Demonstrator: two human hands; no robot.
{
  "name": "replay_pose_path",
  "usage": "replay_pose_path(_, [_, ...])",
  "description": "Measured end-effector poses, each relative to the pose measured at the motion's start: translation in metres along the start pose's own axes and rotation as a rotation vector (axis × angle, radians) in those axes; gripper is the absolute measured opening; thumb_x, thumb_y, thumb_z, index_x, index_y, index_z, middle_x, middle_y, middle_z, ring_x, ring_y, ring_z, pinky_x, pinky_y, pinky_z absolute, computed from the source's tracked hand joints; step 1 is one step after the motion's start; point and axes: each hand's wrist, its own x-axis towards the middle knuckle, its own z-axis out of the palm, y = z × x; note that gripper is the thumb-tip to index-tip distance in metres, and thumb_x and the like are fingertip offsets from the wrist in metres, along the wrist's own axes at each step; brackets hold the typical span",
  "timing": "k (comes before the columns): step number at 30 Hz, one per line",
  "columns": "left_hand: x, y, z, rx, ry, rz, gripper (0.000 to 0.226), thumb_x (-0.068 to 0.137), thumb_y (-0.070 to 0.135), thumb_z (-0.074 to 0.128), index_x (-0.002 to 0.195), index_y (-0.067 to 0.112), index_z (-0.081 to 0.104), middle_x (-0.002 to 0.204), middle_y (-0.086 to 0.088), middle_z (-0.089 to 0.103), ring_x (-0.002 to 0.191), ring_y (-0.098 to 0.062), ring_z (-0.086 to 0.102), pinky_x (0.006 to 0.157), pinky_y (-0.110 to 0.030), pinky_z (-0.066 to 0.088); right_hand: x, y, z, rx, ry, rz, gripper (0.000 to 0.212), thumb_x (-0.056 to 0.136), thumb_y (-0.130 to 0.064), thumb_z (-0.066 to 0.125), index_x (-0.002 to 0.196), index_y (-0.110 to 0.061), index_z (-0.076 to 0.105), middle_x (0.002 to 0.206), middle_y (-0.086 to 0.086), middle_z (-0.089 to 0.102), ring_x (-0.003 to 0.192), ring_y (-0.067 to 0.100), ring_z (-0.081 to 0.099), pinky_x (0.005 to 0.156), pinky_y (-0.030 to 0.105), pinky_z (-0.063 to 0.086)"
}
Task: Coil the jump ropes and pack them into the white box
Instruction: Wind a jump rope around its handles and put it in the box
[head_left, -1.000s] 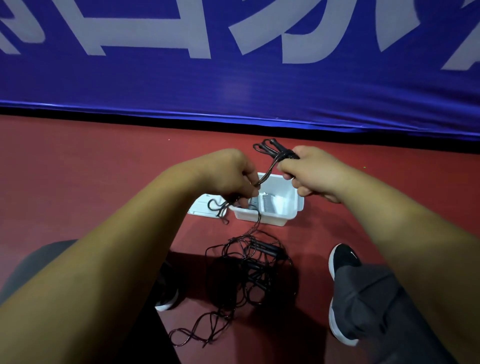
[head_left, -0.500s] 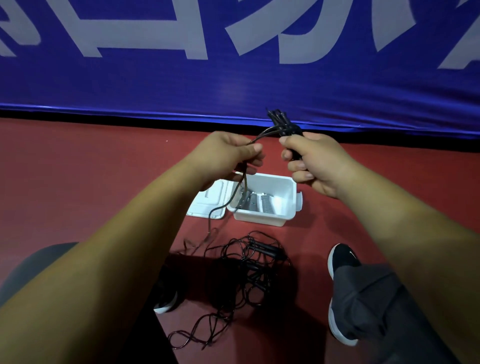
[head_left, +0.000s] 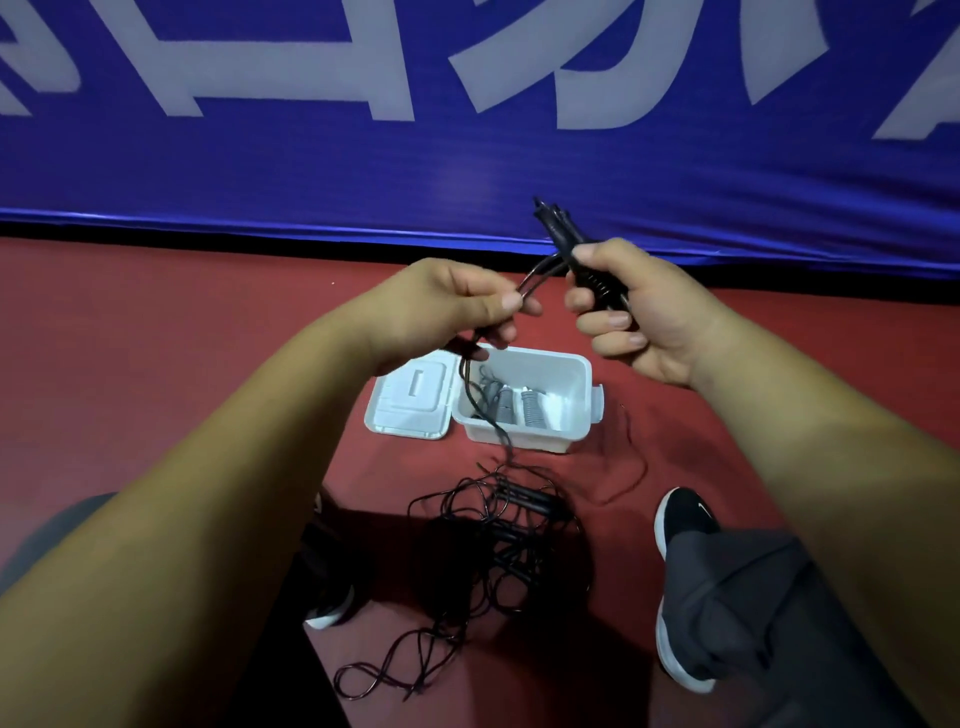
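We hold one black jump rope (head_left: 540, 273) up in the air, above the white box (head_left: 519, 439). Our right hand (head_left: 639, 317) wraps its fingers tight around the rope's black handles (head_left: 563, 234), and they poke up in front of the blue banner (head_left: 467, 171). Our left hand (head_left: 457, 306) pinches the thin cord between thumb and fingers. From there the cord hangs down past the box to the messy pile of ropes (head_left: 498, 540) on the red floor (head_left: 156, 322).

Both hands are higher now than a second ago, when they were low, right over the box. The handles stand more upright now. The cord is also pulled up out of the pile in one long line, not in small loops by the box.

We think this means the rope is coming free from the tangle, so we can start to wind it. It is not coiled yet.

The box is open, with its lid (head_left: 410, 400) lying flat beside it. Some grey things already lie inside. Many ropes are still on the floor, so a lot of the job is left.
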Motion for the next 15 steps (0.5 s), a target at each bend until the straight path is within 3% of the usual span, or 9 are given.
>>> replay_pose_path(2, [-0.001, -0.001, 0.0, 0.047, -0.003, -0.054, 0.017, 0.102, 0.021, 0.068, 0.114, 0.018, 0.08, 0.088, -0.002, 0.074, 0.084, -0.012, 0.069, 0.077, -0.03, 0.058, -0.001, -0.001, 0.0, 0.002, -0.043, 0.025, 0.027, 0.104, -0.045, 0.054, 0.093, -0.021, 0.05, 0.074, -0.003, 0.048, 0.05, 0.004, 0.02, 0.036, 0.017, 0.009])
replay_pose_path(5, [0.0, -0.004, 0.0, 0.163, -0.002, -0.105, 0.011, 0.095, 0.018, 0.077, 0.104, 0.017, 0.083, 0.083, -0.003, 0.078, 0.076, -0.011, 0.07, 0.081, -0.034, 0.061, -0.001, 0.004, 0.004, -0.048, -0.014, 0.033, 0.033, 0.104, -0.056, 0.057, 0.096, -0.024, 0.051, 0.072, -0.002, 0.049, 0.05, 0.005, 0.018, 0.036, 0.017, 0.011])
replay_pose_path(7, [0.001, -0.005, 0.0, 0.365, -0.031, -0.128, 0.008, 0.092, 0.026, 0.081, 0.095, 0.018, 0.083, 0.08, -0.002, 0.079, 0.071, -0.01, 0.069, 0.083, -0.037, 0.062, 0.0, 0.009, 0.007, -0.079, 0.003, 0.022, 0.027, 0.104, -0.049, 0.061, 0.098, -0.024, 0.051, 0.073, 0.001, 0.05, 0.05, 0.006, 0.019, 0.035, 0.017, 0.013])
replay_pose_path(9, [0.003, -0.009, 0.005, 0.491, -0.06, -0.157, 0.018, 0.094, 0.032, 0.079, 0.087, 0.015, 0.079, 0.075, -0.002, 0.077, 0.065, -0.011, 0.069, 0.076, -0.037, 0.062, -0.001, 0.012, 0.01, -0.095, 0.008, 0.023, 0.021, 0.105, -0.04, 0.06, 0.097, -0.024, 0.049, 0.074, 0.003, 0.05, 0.051, 0.007, 0.019, 0.035, 0.018, 0.013])
replay_pose_path(12, [0.005, -0.013, 0.017, 0.398, -0.037, -0.25, 0.032, 0.104, 0.031, 0.067, 0.093, 0.001, 0.07, 0.076, -0.012, 0.071, 0.058, -0.018, 0.069, 0.062, -0.035, 0.064, -0.002, 0.013, 0.014, -0.093, -0.005, 0.024, 0.017, 0.106, -0.034, 0.057, 0.098, -0.023, 0.047, 0.074, 0.003, 0.051, 0.051, 0.008, 0.019, 0.036, 0.018, 0.012])
replay_pose_path(15, [0.003, -0.011, 0.025, 0.202, -0.037, -0.312, 0.035, 0.109, 0.033, 0.055, 0.094, 0.002, 0.061, 0.077, -0.013, 0.063, 0.062, -0.027, 0.068, 0.055, -0.032, 0.06, 0.0, 0.011, 0.011, -0.061, -0.019, 0.015, 0.015, 0.108, -0.034, 0.055, 0.1, -0.022, 0.049, 0.075, 0.002, 0.053, 0.05, 0.006, 0.021, 0.035, 0.017, 0.012])
